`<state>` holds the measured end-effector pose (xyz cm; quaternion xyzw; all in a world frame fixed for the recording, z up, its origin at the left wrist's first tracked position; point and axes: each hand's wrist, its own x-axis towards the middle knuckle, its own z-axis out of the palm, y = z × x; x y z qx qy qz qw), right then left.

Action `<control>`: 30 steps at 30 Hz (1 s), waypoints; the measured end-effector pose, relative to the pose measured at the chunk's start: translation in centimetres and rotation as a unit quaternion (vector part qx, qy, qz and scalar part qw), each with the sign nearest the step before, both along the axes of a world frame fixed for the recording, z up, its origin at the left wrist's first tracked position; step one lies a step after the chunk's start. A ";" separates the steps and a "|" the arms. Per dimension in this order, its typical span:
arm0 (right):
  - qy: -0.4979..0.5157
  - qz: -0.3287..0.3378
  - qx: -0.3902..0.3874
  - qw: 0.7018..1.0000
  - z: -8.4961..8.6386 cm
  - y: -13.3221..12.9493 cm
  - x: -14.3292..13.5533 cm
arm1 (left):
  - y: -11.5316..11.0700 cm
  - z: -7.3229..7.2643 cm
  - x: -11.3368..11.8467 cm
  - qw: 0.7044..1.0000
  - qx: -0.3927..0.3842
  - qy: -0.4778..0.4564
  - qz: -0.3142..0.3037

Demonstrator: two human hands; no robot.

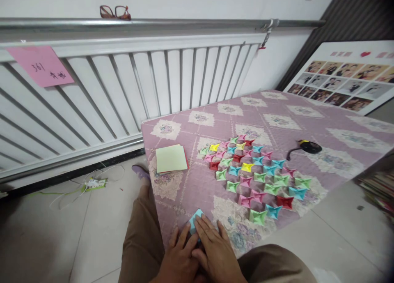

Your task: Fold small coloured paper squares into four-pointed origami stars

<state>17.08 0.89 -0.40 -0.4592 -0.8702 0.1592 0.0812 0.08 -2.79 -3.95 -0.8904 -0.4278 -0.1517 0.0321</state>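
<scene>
A sheet of blue paper (196, 215) lies near the front corner of the table, mostly covered by my hands; how it is folded I cannot make out. My left hand (181, 250) rests on its left side with fingers stretched out. Across the paper's upper part lies my right hand (212, 240), flat, its fingers extended and the thumb near my left hand. To the right stand several rows of small folded paper shapes (246, 167) in pink, green, blue, yellow and red. Left of them is a stack of square paper (171, 159), pale green on top.
A purple floral cloth (197, 184) covers the table. A black object with a strap (310, 146) lies at right. Behind stands a white radiator (184, 77) with a pipe, glasses (115, 12) and a pink note (40, 66). A power strip (95, 184) and cables lie on the floor.
</scene>
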 end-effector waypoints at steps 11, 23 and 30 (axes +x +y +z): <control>-0.051 -0.130 0.032 0.990 -1.3 2.3 1.1 | -0.3 -0.6 -0.5 0.999 0.034 0.012 0.013; 0.030 -0.158 0.027 0.987 -0.6 2.9 0.9 | -0.8 0.1 -0.6 0.993 -0.112 -0.032 0.024; 0.090 -0.173 0.006 0.981 -0.5 3.1 0.9 | -0.9 0.3 -0.7 0.984 -0.171 -0.046 0.018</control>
